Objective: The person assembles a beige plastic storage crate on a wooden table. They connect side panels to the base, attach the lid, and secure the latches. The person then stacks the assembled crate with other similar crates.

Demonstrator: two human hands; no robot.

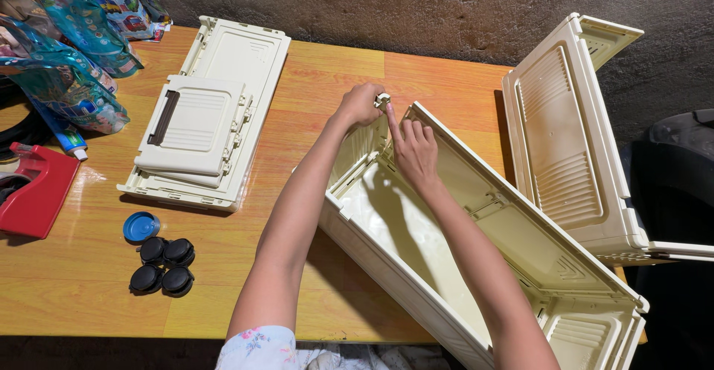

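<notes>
A long cream plastic crate frame (520, 251) lies slanted across the wooden table (89, 296). My left hand (360, 104) pinches a small cream fitting (382, 100) at the frame's far corner. Just to its right, my right hand (413, 149) rests on the frame's inner wall, its index finger pointing up at the same fitting. Both forearms reach in from the bottom edge of the view.
Flat cream panels (204, 117) with a brown handle are stacked at the left. Another cream panel (561, 139) leans at the right. Several black caster wheels (163, 264) and a blue lid (140, 226) lie near the front left. A red object (33, 190) and patterned bags (67, 50) sit at the far left.
</notes>
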